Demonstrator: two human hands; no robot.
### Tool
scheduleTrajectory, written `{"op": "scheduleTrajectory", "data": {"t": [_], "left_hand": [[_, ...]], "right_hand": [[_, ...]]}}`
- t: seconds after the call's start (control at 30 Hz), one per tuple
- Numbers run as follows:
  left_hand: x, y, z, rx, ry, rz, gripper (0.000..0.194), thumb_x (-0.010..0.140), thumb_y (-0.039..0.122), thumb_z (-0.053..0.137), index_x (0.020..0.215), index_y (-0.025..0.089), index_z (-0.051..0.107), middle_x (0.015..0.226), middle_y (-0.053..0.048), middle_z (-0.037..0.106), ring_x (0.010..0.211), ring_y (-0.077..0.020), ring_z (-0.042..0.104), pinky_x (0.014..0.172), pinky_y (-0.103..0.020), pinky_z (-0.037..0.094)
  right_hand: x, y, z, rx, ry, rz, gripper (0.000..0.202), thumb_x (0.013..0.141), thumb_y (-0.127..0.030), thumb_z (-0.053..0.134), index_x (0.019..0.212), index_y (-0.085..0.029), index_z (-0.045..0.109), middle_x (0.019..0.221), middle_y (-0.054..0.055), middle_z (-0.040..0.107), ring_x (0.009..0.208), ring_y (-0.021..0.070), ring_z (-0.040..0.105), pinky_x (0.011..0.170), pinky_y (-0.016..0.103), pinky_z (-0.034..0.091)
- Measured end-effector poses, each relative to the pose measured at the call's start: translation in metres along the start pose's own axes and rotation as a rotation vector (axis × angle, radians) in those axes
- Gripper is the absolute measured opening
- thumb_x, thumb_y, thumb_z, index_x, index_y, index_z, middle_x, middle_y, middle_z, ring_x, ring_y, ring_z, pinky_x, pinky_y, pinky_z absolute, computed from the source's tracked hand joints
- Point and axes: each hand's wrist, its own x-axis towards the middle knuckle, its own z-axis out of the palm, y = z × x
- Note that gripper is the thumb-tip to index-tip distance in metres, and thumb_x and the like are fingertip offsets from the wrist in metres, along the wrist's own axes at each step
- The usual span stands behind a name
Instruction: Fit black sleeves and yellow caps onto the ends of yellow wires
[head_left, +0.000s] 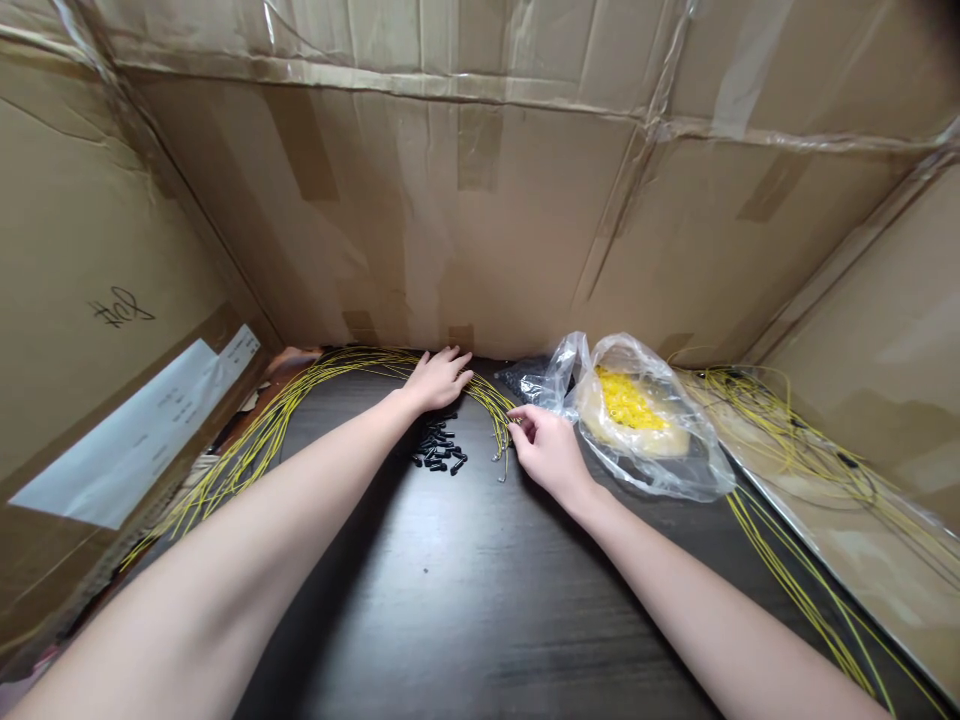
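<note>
A bundle of thin yellow wires (296, 385) arcs along the back of the dark table, its metal-tipped ends curving down near the middle. My left hand (439, 378) lies over the arc with fingers spread, palm down on the wires. At the right end of the bundle, my right hand (546, 447) pinches near the wire ends with thumb and fingertips; it seems to grip one or more wires, partly hidden by the fingers. Just below my left hand lies a loose pile of small black sleeve-like pieces (439, 448).
Right of my right hand stands an open clear plastic bag (716, 470) of small yellow pieces (634, 398). Behind it is a bag with dark contents (529, 380). More yellow wires (787, 420) lie on cardboard at the right. Tall cardboard walls (480, 230) enclose the table (435, 620).
</note>
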Motion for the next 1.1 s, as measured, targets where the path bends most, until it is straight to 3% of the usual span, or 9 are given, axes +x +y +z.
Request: {"op": "scheduleTrajectory", "data": {"t": [0.17, 0.37, 0.57, 0.8, 1.1], "left_hand": [[0.002, -0.008, 0.006, 0.033, -0.053, -0.002, 0.063, 0.098, 0.055, 0.025, 0.152, 0.023, 0.035, 0.161, -0.01, 0.024, 0.149, -0.0292, 0.018, 0.117, -0.056, 0.011], [-0.001, -0.008, 0.012, 0.045, -0.09, 0.002, 0.066, 0.099, 0.057, 0.014, 0.152, 0.023, 0.033, 0.161, -0.008, 0.025, 0.149, -0.0258, 0.018, 0.119, -0.051, 0.011], [0.0, -0.007, 0.009, 0.054, -0.118, -0.006, 0.067, 0.098, 0.059, 0.012, 0.155, 0.027, 0.026, 0.163, -0.005, 0.015, 0.15, -0.0276, 0.012, 0.117, -0.06, 0.005], [-0.001, -0.005, 0.008, 0.061, -0.119, 0.032, 0.065, 0.099, 0.056, 0.009, 0.156, 0.027, 0.021, 0.164, -0.001, 0.011, 0.151, -0.0242, 0.005, 0.118, -0.057, 0.002], [0.004, -0.007, 0.01, 0.073, -0.176, 0.032, 0.069, 0.098, 0.056, 0.007, 0.157, 0.022, 0.018, 0.163, -0.003, 0.012, 0.151, -0.0216, 0.01, 0.119, -0.053, 0.006]], "right_hand": [[0.0, -0.002, -0.006, -0.208, -0.056, -0.084, 0.018, 0.09, -0.014, 0.054, 0.095, -0.013, 0.071, 0.087, 0.008, 0.069, 0.083, 0.0195, 0.063, 0.081, 0.029, 0.046], [0.0, -0.001, -0.009, -0.311, -0.102, -0.046, 0.016, 0.089, -0.014, 0.057, 0.084, -0.015, 0.071, 0.083, 0.008, 0.066, 0.081, 0.0196, 0.063, 0.078, 0.029, 0.045], [-0.001, 0.0, -0.008, -0.35, -0.098, -0.012, 0.015, 0.09, -0.015, 0.054, 0.079, -0.015, 0.066, 0.082, 0.009, 0.066, 0.08, 0.0196, 0.063, 0.077, 0.029, 0.044], [-0.002, -0.007, -0.011, -0.41, -0.082, 0.029, 0.017, 0.091, -0.023, 0.052, 0.076, -0.017, 0.057, 0.076, 0.007, 0.066, 0.071, 0.0199, 0.063, 0.065, 0.029, 0.039], [-0.005, -0.017, -0.015, -0.44, -0.157, 0.129, 0.022, 0.09, -0.031, 0.05, 0.072, -0.02, 0.057, 0.072, 0.005, 0.068, 0.065, 0.019, 0.061, 0.055, 0.028, 0.026]]}}
